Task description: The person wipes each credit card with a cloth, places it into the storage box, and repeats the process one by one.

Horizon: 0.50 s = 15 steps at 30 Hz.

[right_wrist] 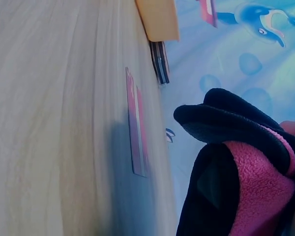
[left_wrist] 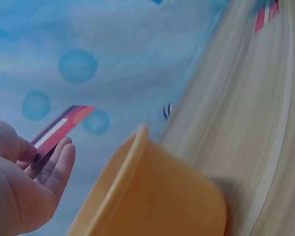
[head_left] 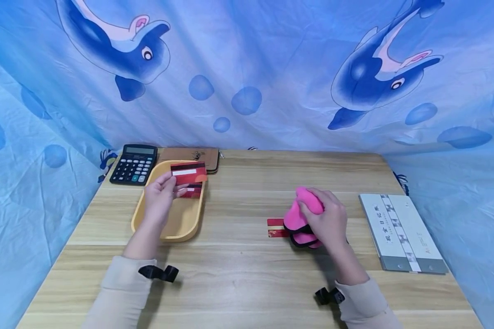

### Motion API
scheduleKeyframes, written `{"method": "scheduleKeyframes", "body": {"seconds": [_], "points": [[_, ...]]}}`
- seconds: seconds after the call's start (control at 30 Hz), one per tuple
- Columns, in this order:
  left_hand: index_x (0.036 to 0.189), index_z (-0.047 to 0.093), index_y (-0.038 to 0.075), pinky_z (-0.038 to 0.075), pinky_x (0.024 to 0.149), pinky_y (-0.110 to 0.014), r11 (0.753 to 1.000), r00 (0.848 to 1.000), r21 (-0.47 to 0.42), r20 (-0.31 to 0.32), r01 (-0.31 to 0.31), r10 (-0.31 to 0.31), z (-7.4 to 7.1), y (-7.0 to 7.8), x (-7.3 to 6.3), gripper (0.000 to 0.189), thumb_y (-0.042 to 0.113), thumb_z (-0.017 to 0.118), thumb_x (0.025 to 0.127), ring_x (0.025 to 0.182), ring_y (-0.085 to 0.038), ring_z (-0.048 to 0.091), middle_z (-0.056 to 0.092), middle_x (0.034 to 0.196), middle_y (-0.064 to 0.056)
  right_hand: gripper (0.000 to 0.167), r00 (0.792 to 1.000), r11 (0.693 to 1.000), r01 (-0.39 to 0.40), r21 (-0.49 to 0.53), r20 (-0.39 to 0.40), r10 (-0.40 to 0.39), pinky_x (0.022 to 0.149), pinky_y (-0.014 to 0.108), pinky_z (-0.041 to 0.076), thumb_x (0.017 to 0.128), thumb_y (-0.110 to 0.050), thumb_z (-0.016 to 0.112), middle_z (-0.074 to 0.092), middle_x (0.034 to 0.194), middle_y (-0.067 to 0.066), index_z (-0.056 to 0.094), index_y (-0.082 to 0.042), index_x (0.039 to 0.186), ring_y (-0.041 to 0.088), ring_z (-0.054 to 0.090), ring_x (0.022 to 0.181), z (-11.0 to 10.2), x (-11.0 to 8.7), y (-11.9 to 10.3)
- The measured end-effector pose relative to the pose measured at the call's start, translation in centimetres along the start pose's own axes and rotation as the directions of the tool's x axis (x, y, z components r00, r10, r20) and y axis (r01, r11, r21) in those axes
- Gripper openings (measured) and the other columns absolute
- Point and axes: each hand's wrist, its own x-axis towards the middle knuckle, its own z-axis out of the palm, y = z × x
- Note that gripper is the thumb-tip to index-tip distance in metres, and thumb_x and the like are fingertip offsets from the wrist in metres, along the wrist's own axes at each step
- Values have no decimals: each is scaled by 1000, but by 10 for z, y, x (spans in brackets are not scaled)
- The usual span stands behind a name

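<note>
My left hand (head_left: 158, 196) pinches a red bank card (head_left: 189, 173) by its left edge, above a yellow tray (head_left: 179, 238). The card's black stripe and white signature strip face me. Just below it in the head view, another red card (head_left: 194, 191) is at the tray, partly covered by my fingers. With my right hand (head_left: 330, 221) I grip a folded pink cloth with black edging (head_left: 295, 217), held above the table in the right wrist view. A red card with a pale gold band (right_wrist: 137, 128) lies on the table beside the cloth, which overlaps its right end in the head view.
A black calculator (head_left: 134, 165) and a brown zip wallet (head_left: 211, 161) lie behind the tray, at the back left. At the right sits a pale journal book (head_left: 403, 233). A blue dolphin-print curtain (head_left: 271, 55) hangs behind the wooden table (head_left: 238, 283).
</note>
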Motion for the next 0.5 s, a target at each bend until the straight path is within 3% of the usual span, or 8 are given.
{"method": "scheduleKeyframes", "body": {"seconds": [0.1, 0.23, 0.4, 0.5], "points": [[144, 47, -9, 61, 78, -24, 1000, 1000, 19, -25, 20, -19, -10, -2, 7, 41, 9, 48, 107, 78, -8, 73, 56, 137, -31, 39, 1000, 1000, 8, 3, -5, -8, 66, 45, 57, 75, -15, 90, 74, 96, 15, 77, -5, 111, 29, 69, 84, 0, 0, 1], [146, 45, -9, 61, 76, -23, 996, 999, 84, -35, 33, -30, -19, -8, 15, 43, 11, 47, 108, 76, -6, 72, 52, 138, -34, 39, 1000, 1000, 16, 3, -11, -16, 60, 42, 54, 74, -15, 91, 73, 91, 13, 78, -5, 110, 25, 67, 77, 1, -1, 3], [146, 43, -11, 60, 79, -22, 977, 999, 213, 23, 27, -33, -28, -20, 22, 42, 7, 40, 108, 77, -3, 69, 53, 135, -38, 40, 1000, 1000, 17, 4, -5, -17, 59, 41, 54, 74, -15, 91, 73, 91, 13, 78, -6, 110, 25, 67, 76, 2, -2, 4], [148, 40, -11, 60, 79, -20, 950, 995, 310, 73, 43, -69, -30, -25, 26, 43, 5, 36, 108, 81, -5, 68, 53, 134, -37, 39, 1000, 1000, 18, 2, -2, -18, 60, 41, 54, 74, -15, 91, 73, 92, 13, 78, -6, 110, 25, 68, 77, 2, -1, 4]]}}
